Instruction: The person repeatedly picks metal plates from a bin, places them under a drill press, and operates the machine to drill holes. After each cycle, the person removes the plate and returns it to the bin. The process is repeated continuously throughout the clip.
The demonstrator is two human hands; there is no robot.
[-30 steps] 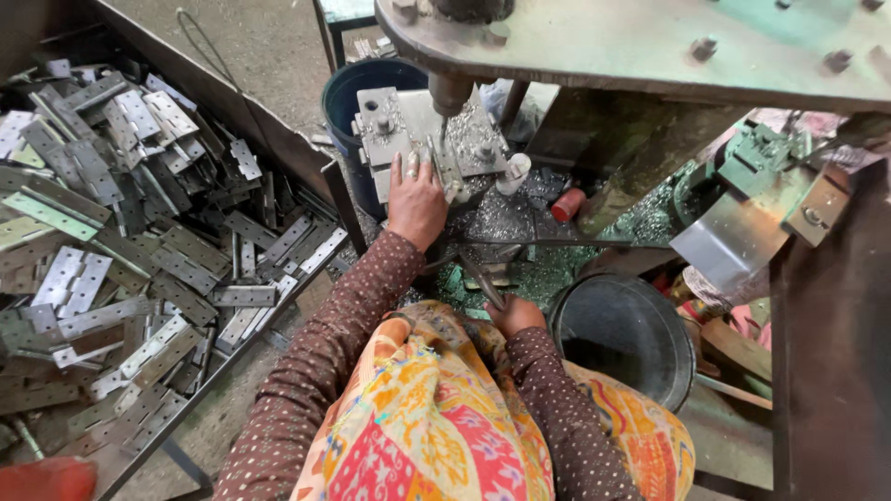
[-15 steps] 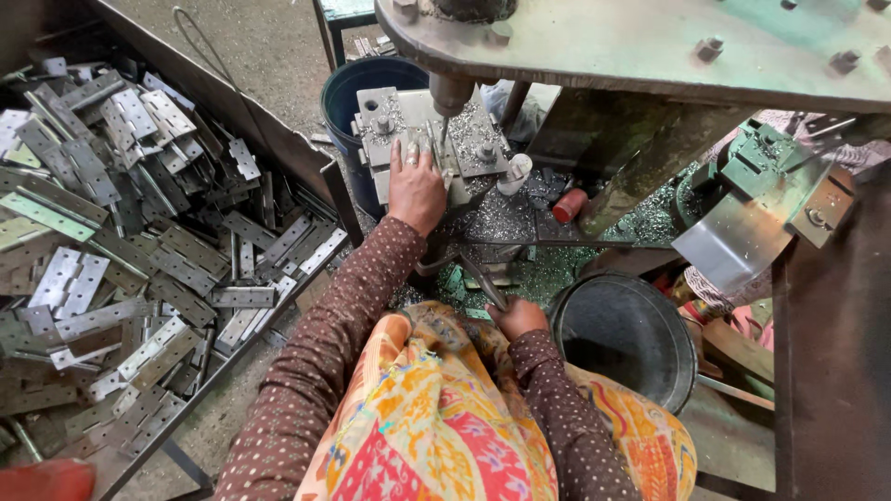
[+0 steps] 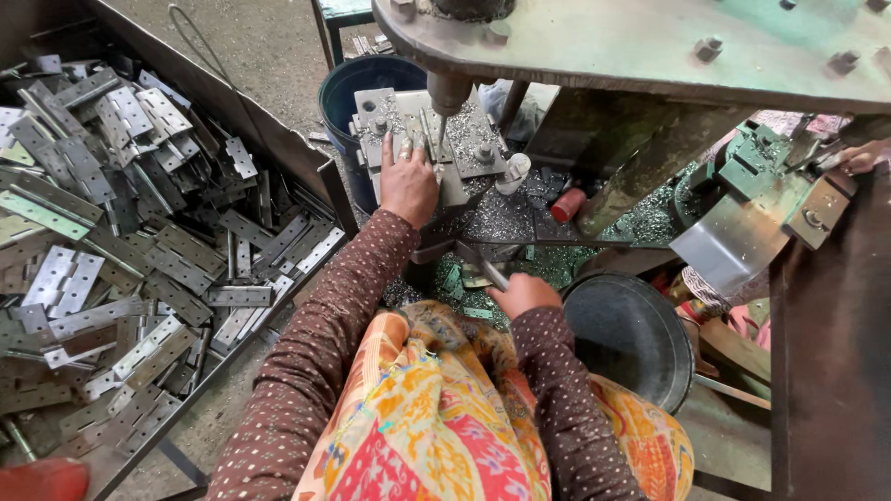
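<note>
My left hand (image 3: 406, 182) lies flat on a metal piece on the drill jig plate (image 3: 464, 139), its fingers just left of the drill bit (image 3: 443, 125) that comes down from the spindle. My right hand (image 3: 522, 292) is closed around a metal lever handle (image 3: 492, 274) low in front of the machine. Metal shavings (image 3: 501, 213) cover the jig table around the plate. Both arms wear brown dotted sleeves.
A large bin of flat metal hinges (image 3: 111, 250) fills the left side. A blue bucket (image 3: 357, 88) stands behind the jig. A black round pan (image 3: 631, 339) sits at my right knee. The green machine frame (image 3: 668, 46) overhangs above.
My left hand has slid slightly farther onto the jig plate, closer to the drill bit. My right hand has stayed on the lever.
</note>
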